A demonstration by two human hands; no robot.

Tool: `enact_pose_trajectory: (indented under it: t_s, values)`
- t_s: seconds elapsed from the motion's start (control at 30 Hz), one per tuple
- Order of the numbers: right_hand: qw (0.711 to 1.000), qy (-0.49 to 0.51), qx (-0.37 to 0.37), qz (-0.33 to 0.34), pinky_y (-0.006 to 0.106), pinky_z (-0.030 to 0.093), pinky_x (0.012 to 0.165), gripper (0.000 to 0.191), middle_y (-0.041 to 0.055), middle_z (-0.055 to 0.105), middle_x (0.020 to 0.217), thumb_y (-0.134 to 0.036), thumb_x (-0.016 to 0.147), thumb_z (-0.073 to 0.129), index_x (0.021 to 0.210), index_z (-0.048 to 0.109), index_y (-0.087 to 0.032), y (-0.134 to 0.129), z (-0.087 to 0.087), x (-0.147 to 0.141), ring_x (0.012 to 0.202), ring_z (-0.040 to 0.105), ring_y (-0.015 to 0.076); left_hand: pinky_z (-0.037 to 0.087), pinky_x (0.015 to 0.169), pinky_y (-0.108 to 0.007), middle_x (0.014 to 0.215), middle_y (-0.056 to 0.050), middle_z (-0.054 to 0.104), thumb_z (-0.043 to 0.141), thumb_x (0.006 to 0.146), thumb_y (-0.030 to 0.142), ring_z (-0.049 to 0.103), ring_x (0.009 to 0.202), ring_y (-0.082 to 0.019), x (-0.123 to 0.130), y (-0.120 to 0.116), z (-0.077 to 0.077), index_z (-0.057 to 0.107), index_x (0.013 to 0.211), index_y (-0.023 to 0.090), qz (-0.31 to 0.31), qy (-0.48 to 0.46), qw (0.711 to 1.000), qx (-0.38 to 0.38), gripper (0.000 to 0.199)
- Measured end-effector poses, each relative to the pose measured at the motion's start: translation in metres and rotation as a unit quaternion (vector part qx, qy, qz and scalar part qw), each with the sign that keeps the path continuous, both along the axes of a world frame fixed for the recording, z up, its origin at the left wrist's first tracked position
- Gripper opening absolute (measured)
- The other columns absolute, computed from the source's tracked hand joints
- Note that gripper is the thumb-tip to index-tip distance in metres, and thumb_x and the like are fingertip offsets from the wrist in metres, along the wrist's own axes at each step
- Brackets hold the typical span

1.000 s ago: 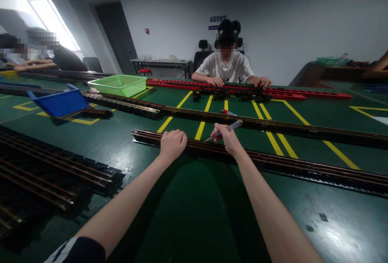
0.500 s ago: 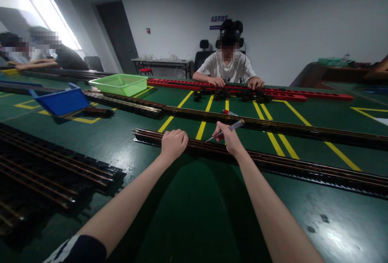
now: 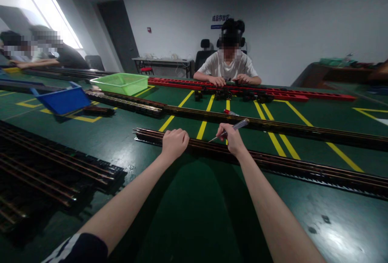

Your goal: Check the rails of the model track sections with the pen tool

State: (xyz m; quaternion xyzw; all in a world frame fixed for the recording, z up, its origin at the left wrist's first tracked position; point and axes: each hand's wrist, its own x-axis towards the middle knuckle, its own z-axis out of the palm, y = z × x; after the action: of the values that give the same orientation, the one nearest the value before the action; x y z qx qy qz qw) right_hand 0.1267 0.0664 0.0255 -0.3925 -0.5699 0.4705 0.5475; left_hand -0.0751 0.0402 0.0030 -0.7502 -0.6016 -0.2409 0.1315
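Observation:
A long black rail with copper-coloured strips (image 3: 291, 168) lies across the green table (image 3: 194, 210) in front of me. My left hand (image 3: 175, 145) is closed over the rail near its left end, fingers wrapped round it. My right hand (image 3: 229, 137) grips a screwdriver (image 3: 241, 124) with a clear handle. The screwdriver slants down to the left, and its thin tip is at the rail, just right of my left hand. Whether the tip touches the rail I cannot tell.
Another long rail (image 3: 303, 130) runs behind, with a red-tipped tool (image 3: 230, 112) beside it. More rails (image 3: 51, 162) lie at the left. Beyond are a blue bin (image 3: 63, 99), a green basket (image 3: 121, 84), red frames (image 3: 291, 94) and a person (image 3: 227, 66) seated opposite.
My right hand and the screwdriver have shifted slightly right, and the tool's tip has moved a little right along the rail. The person opposite has drawn one hand inward.

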Motion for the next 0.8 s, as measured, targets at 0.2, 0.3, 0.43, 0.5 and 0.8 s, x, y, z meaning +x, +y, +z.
enact_pose_trajectory:
  t_s: [0.2, 0.3, 0.43, 0.5, 0.8]
  values:
    - [1.000, -0.010, 0.003, 0.005, 0.025, 0.031, 0.046, 0.035, -0.0023, 0.045, 0.042, -0.034, 0.075, 0.047, 0.043, 0.053, -0.019, 0.000, 0.000, 0.001, 0.042, 0.040, 0.0093, 0.038, 0.068, -0.031, 0.078, -0.003, 0.068, 0.033, 0.089, 0.026, 0.060, 0.070, -0.016, 0.000, -0.001, 0.001, 0.065, 0.073, 0.017, -0.004, -0.011, 1.000, -0.004, 0.037]
    - [1.000, -0.022, 0.006, 0.013, 0.025, 0.032, 0.047, 0.035, -0.0021, 0.046, 0.044, -0.035, 0.076, 0.048, 0.045, 0.054, -0.019, 0.000, 0.000, 0.002, 0.043, 0.041, 0.0096, 0.038, 0.068, -0.031, 0.078, -0.004, 0.068, 0.033, 0.090, 0.026, 0.060, 0.069, -0.016, 0.000, -0.001, 0.002, 0.065, 0.074, 0.017, -0.008, -0.018, 1.000, -0.009, 0.037]
    - [1.000, -0.025, 0.007, 0.015, 0.025, 0.032, 0.047, 0.035, -0.0024, 0.045, 0.044, -0.034, 0.077, 0.047, 0.046, 0.054, -0.019, 0.000, 0.000, 0.002, 0.043, 0.041, 0.0097, 0.038, 0.068, -0.031, 0.078, -0.004, 0.068, 0.032, 0.090, 0.027, 0.060, 0.070, -0.016, 0.000, -0.001, 0.003, 0.065, 0.075, 0.016, -0.008, -0.010, 1.000, -0.012, 0.038]
    - [1.000, -0.026, 0.006, 0.013, 0.025, 0.032, 0.047, 0.035, -0.0022, 0.046, 0.044, -0.034, 0.077, 0.047, 0.045, 0.053, -0.019, 0.000, 0.000, 0.002, 0.043, 0.041, 0.0099, 0.038, 0.067, -0.031, 0.077, -0.004, 0.067, 0.032, 0.091, 0.027, 0.060, 0.070, -0.016, 0.001, -0.001, 0.003, 0.064, 0.075, 0.016, -0.011, -0.003, 1.000, -0.010, 0.038]
    - [0.999, -0.031, 0.005, 0.006, 0.025, 0.031, 0.047, 0.032, -0.0025, 0.044, 0.042, -0.031, 0.074, 0.047, 0.044, 0.053, -0.019, -0.003, 0.004, 0.000, 0.042, 0.040, 0.0097, 0.038, 0.073, -0.033, 0.083, -0.005, 0.067, 0.032, 0.091, 0.024, 0.058, 0.074, -0.017, 0.010, -0.006, 0.003, 0.063, 0.082, 0.014, -0.168, 0.094, 0.979, 0.059, 0.034]
